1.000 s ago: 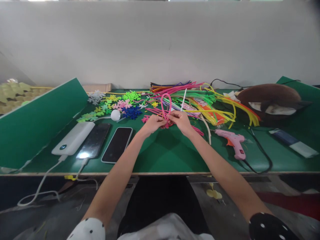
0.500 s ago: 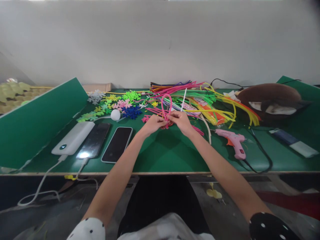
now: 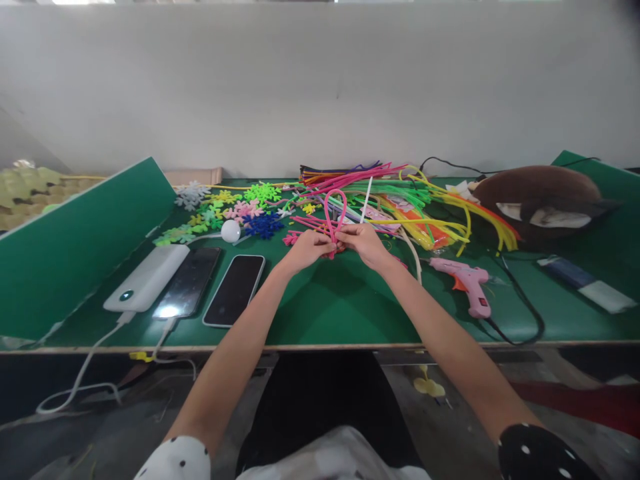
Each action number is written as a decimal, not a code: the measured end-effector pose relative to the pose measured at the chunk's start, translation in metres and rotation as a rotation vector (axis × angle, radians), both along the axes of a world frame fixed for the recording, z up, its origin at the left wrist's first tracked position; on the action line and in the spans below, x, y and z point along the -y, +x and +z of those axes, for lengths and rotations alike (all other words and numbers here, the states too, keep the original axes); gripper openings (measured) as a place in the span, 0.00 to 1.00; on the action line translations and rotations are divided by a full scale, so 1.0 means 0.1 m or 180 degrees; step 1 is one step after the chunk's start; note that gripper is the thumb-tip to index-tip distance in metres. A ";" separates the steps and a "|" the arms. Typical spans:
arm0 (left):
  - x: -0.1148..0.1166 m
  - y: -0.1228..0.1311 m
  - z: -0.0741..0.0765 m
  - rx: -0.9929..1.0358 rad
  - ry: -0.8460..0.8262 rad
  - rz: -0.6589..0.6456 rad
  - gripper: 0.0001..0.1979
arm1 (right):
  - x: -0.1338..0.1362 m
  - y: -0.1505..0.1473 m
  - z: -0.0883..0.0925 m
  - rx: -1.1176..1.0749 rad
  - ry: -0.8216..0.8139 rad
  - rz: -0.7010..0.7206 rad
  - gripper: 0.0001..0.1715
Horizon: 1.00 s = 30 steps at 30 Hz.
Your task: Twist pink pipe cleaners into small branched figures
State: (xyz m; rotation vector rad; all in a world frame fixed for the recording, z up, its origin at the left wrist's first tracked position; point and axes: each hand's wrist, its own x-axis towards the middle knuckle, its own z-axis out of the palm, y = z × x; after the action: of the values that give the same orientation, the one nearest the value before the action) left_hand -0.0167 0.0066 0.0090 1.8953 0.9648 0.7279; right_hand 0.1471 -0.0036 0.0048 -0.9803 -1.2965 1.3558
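A pink pipe cleaner (image 3: pixel 335 207) bent into an upright loop stands over the middle of the green table (image 3: pixel 330 307). My left hand (image 3: pixel 307 248) and my right hand (image 3: pixel 364 242) meet at the base of the loop, both pinched shut on it, fingertips touching. Behind them lies a heap of pipe cleaners (image 3: pixel 400 197) in pink, green, yellow and orange. Several finished pipe-cleaner snowflakes (image 3: pixel 235 207) in mixed colours are spread at the back left.
A pink glue gun (image 3: pixel 467 280) with a black cord lies right of my right hand. Two phones (image 3: pixel 235 288) and a white power bank (image 3: pixel 147 277) lie at front left, beside a slanted green board (image 3: pixel 75 247). A brown plush object (image 3: pixel 540 197) sits at back right.
My hands and the loop have shifted very slightly away from me; the grip on the loop's base is the same.
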 end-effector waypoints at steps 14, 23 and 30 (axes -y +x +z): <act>0.08 -0.01 0.12 0.0586 -0.0977 -0.0277 0.07 | 0.04 0.09 0.06 -0.0472 -0.0450 0.1151 0.12; 0.07 -0.02 0.12 0.0523 -0.1038 -0.0355 0.07 | -0.05 0.25 0.09 -0.0521 -0.0445 0.0709 0.16; 0.08 -0.03 0.15 0.0280 -0.1008 -0.0382 0.07 | -0.08 0.35 0.13 -0.0617 -0.0455 0.0344 0.16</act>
State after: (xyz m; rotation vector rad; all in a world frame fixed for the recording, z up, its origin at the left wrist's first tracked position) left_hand -0.0194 -0.0011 0.0236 1.6152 0.8483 0.5472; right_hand 0.1823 0.0045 0.0181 -0.8601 -1.1322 1.6033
